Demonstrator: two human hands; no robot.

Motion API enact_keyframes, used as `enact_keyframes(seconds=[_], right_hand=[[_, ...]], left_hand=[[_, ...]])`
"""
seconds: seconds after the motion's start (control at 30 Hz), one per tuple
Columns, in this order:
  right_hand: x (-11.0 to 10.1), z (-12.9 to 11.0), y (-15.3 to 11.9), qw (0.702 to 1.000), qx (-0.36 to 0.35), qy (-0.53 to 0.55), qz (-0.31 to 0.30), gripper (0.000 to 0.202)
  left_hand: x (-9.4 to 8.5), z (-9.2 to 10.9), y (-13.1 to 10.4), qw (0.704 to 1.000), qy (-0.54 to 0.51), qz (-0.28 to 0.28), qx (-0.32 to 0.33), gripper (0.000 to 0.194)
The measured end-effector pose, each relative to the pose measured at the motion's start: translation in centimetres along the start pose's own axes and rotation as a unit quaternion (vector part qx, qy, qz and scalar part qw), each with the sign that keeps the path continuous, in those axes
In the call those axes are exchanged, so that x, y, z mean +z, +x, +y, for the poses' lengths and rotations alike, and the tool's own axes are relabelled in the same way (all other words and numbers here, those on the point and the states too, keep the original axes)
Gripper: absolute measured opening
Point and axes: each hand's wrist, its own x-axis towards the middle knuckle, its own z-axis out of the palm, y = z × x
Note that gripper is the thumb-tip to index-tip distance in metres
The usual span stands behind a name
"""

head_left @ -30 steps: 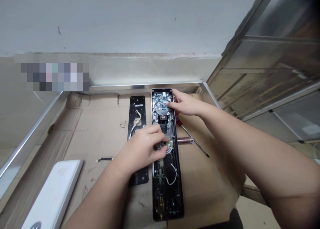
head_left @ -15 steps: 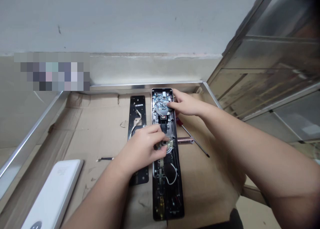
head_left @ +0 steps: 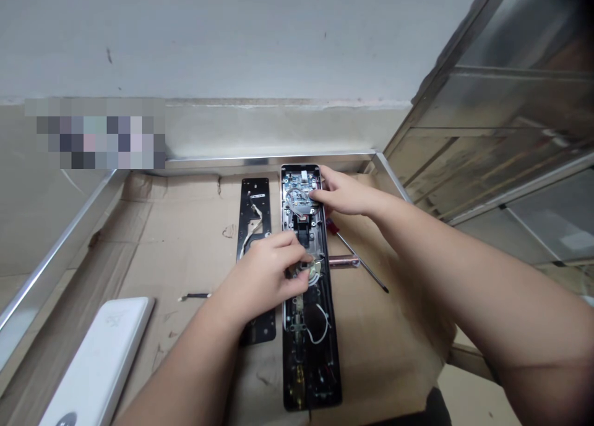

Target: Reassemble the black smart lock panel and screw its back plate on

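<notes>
An opened long black housing (head_left: pixel 325 352), much like an electronic door lock's body, lies lengthwise before me on cardboard. Its upper end holds a blue circuit board (head_left: pixel 297 184) with thin wires. My right hand (head_left: pixel 343 191) grips the housing's upper right edge, thumb over the board and fingers behind the side. At the middle, my left hand (head_left: pixel 273 268) is closed in a pinch beside a pale round part (head_left: pixel 315 274); what sits between its fingertips is hidden. A loop of white wire (head_left: pixel 320 339) lies lower in the housing. Left of it, partly beneath my left hand, is a flat black plate (head_left: pixel 254 191) with a cable.
A screwdriver (head_left: pixel 366 268) and a reddish cylinder (head_left: pixel 344 262) lie right of the housing. To the left are a short black cable (head_left: pixel 195 296) and a white slab-shaped cover (head_left: pixel 102 352). A raised metal rim (head_left: pixel 260 161) borders the cardboard-lined table (head_left: pixel 176 240).
</notes>
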Motion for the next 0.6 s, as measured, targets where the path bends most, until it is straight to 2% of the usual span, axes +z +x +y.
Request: enact_keyframes(seconds=[0.6], right_hand=[[0.0,0.33,0.15,1.0,-0.015,-0.015,0.003,0.027]], left_hand=[[-0.23,0.05,0.03,1.0,-0.005,-0.003,-0.001,0.014]])
